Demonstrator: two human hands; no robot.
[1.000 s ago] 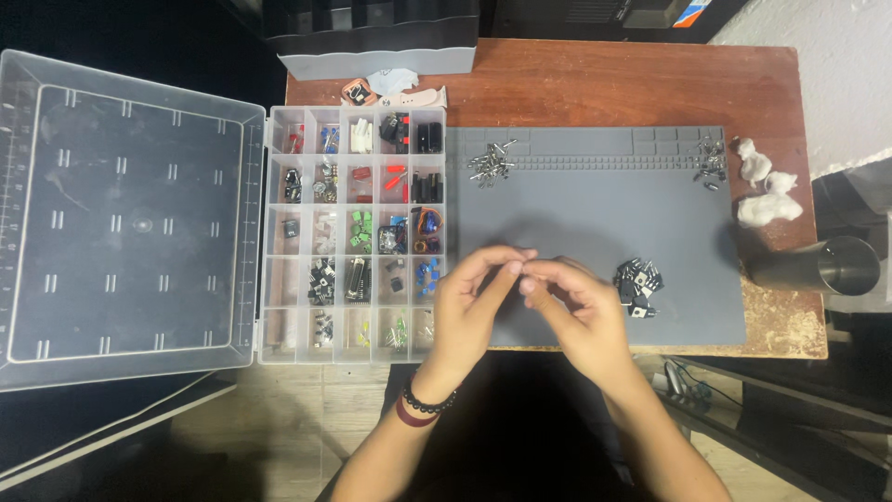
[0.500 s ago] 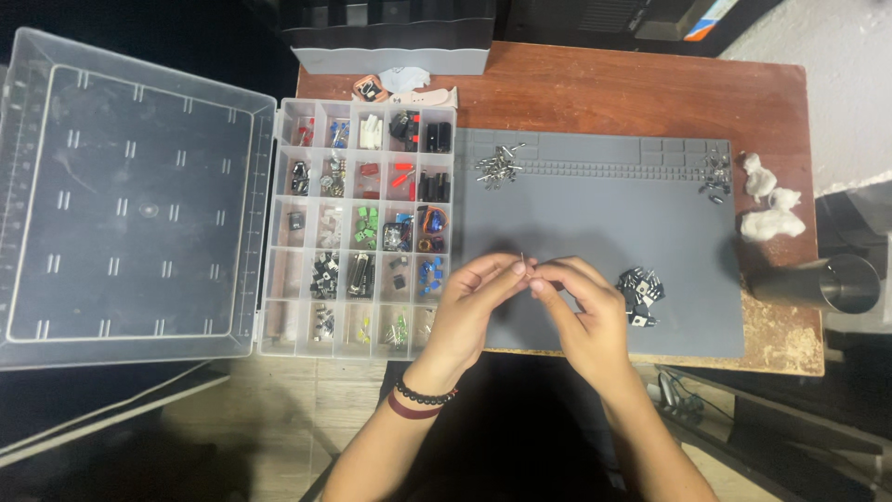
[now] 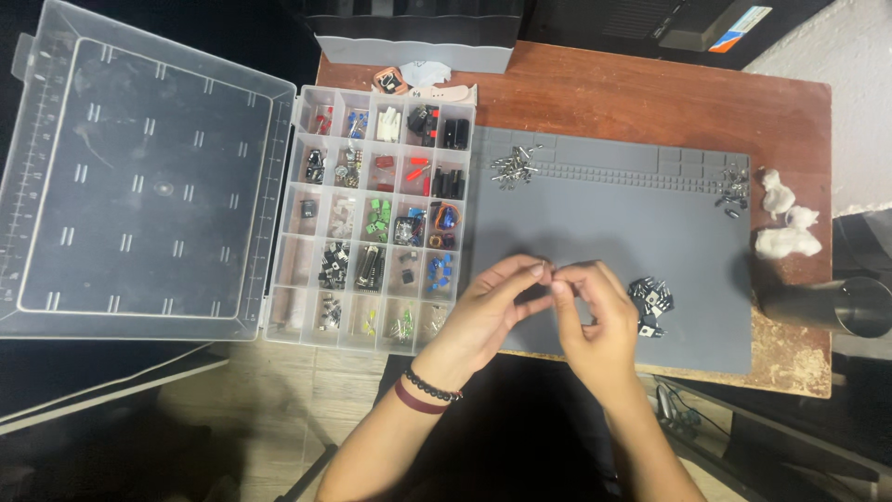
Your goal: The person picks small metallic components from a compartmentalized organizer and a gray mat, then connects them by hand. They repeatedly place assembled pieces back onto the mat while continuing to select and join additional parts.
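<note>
Head view looks straight down on a wooden worktop [image 3: 650, 102] covered largely by a grey work mat [image 3: 604, 209]. Nearest, at the mat's front edge, the left hand [image 3: 488, 311] and the right hand [image 3: 595, 321] meet fingertip to fingertip. Each grip is pinched nearly closed, thumb against forefinger, on a tiny metal part [image 3: 550, 269] held between the two hands just above the mat; the part is too small to tell its kind. The left wrist carries a dark bead bracelet [image 3: 429, 385] and a maroon band [image 3: 415, 400].

Just beside the right hand, toward the mat's right edge, lies a small pile of black components [image 3: 650, 299]. Off the mat at the worktop's right edge rests a dark metal cylinder [image 3: 827, 305].

Left of the hands, touching the mat's left edge, sits a clear compartment organiser [image 3: 376, 218] filled with small electronic parts in red, green, blue and black; its open lid [image 3: 139, 181] lies flat, overhanging the worktop's left edge.

Farther back, a cluster of small metal pieces [image 3: 514, 168] lies at the mat's rear left corner and another small cluster [image 3: 733, 185] at its rear right corner. White cotton tufts [image 3: 782, 223] sit near the right edge. A grey box [image 3: 418, 37] stands at the rear edge.
</note>
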